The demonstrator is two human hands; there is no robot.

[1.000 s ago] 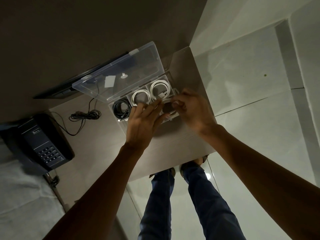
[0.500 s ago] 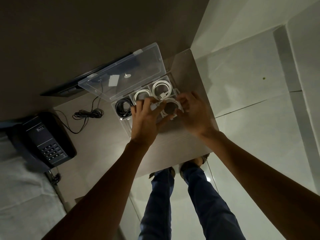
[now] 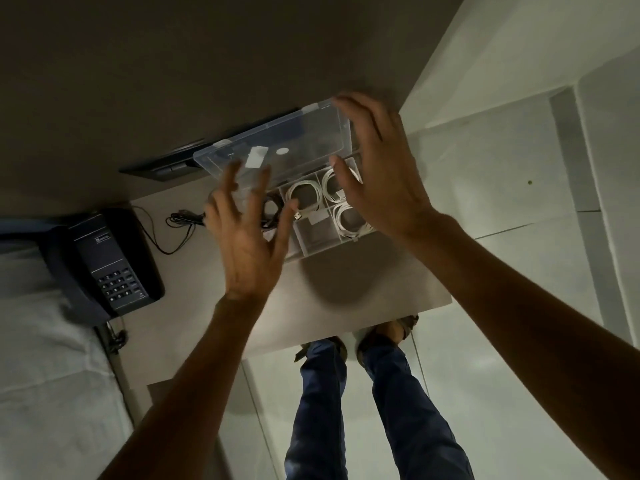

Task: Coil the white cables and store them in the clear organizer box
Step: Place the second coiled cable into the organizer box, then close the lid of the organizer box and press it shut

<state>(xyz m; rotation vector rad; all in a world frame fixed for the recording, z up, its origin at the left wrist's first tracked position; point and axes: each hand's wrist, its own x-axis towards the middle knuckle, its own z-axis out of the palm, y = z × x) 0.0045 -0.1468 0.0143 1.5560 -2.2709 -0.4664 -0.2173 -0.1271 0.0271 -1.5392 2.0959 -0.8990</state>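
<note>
The clear organizer box (image 3: 320,245) stands on the table with its transparent lid (image 3: 277,147) raised at the back. Three coiled white cables lie in separate compartments: one (image 3: 304,195) in the middle, one (image 3: 332,188) at the back right, one (image 3: 349,223) at the front right. A dark coiled cable (image 3: 272,211) lies in the left compartment, mostly hidden by my left hand. My left hand (image 3: 247,237) hovers over the box's left side with fingers spread, holding nothing. My right hand (image 3: 377,168) is raised by the lid's right edge, fingers apart, empty.
A black desk phone (image 3: 107,265) sits at the table's left, with its thin black cord (image 3: 180,220) bundled beside the box. A dark flat panel (image 3: 166,166) lies behind the lid. The table's (image 3: 346,299) front edge is near my legs; tiled floor lies to the right.
Both hands have let go of the front right white coil, which now lies in its compartment. They have lifted up towards the lid with fingers spread.
</note>
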